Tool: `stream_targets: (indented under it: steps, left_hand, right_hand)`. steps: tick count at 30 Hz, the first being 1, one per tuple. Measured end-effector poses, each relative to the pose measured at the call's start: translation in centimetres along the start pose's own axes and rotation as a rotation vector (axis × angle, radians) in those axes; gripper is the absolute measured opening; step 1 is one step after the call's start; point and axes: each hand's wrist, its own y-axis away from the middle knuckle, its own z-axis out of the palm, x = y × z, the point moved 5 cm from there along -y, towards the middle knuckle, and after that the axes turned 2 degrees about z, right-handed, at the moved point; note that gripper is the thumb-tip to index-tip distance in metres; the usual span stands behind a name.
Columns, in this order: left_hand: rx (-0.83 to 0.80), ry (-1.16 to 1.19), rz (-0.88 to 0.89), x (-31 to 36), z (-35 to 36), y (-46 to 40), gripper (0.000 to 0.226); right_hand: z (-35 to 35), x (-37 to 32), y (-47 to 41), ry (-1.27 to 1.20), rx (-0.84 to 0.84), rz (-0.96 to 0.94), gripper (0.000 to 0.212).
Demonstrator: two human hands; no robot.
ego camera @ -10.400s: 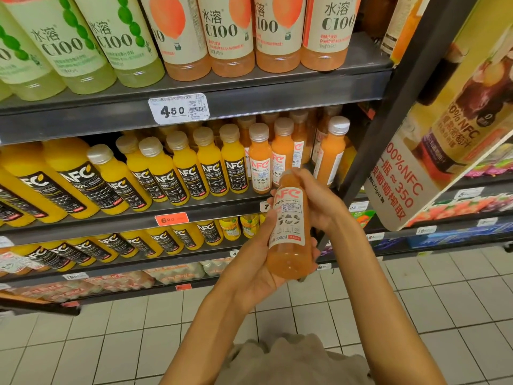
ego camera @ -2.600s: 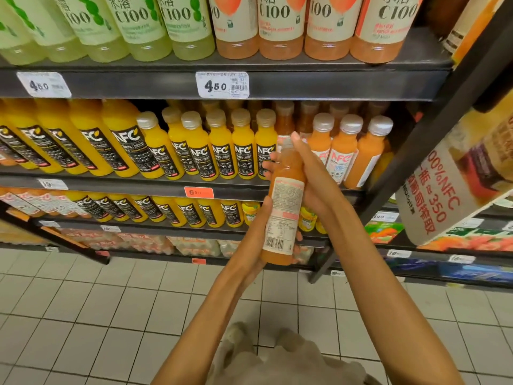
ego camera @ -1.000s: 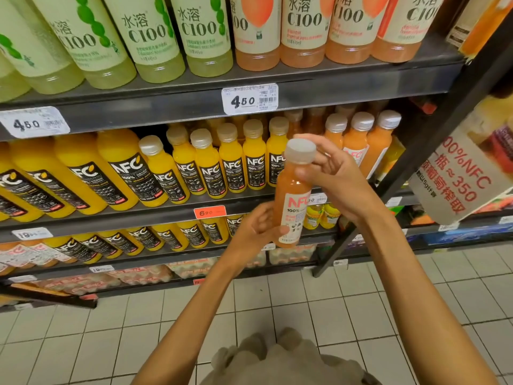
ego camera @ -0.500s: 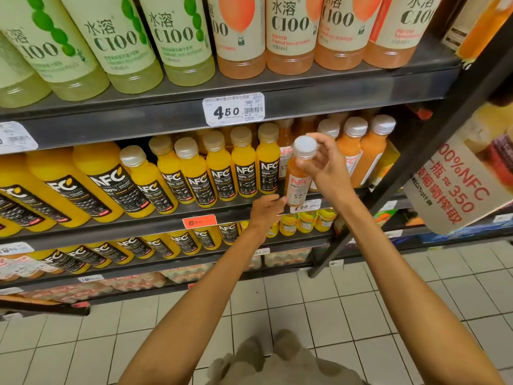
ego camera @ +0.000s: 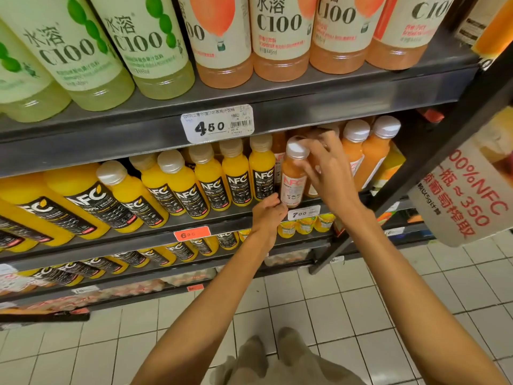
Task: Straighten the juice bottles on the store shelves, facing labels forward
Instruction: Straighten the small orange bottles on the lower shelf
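Observation:
An orange NFC juice bottle [ego camera: 292,180] with a white cap and a white label stands at the front of the middle shelf [ego camera: 194,222], its label facing me. My right hand [ego camera: 329,170] grips its neck and shoulder from the right. My left hand [ego camera: 268,211] is curled at the bottle's base on the shelf edge. Yellow NFC bottles [ego camera: 237,177] stand in a row to the left, and two more orange bottles [ego camera: 369,151] stand to the right.
The shelf above holds green and peach C100 bottles [ego camera: 280,37] behind a 4.50 price tag [ego camera: 218,123]. A 7.00 tag [ego camera: 304,213] sits under the held bottle. A dark upright post [ego camera: 416,168] and a hanging NFC poster [ego camera: 466,195] are on the right. White tiled floor lies below.
Both hands carried the orange bottle forward and set it upright on the middle shelf, next to the yellow bottles. My left hand slid down to the bottle's base.

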Motion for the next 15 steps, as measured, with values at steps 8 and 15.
stream_targets:
  steps: [8, 15]
  left_hand:
    - [0.076, 0.067, 0.039, 0.35, 0.41, -0.41, 0.042]
    - [-0.016, 0.132, 0.032, 0.21, 0.41, -0.03, 0.043]
  right_hand:
    - [0.28, 0.51, -0.67, 0.247, 0.055, -0.052, 0.012]
    - [0.37, 0.27, -0.45, 0.328, 0.143, -0.077, 0.016]
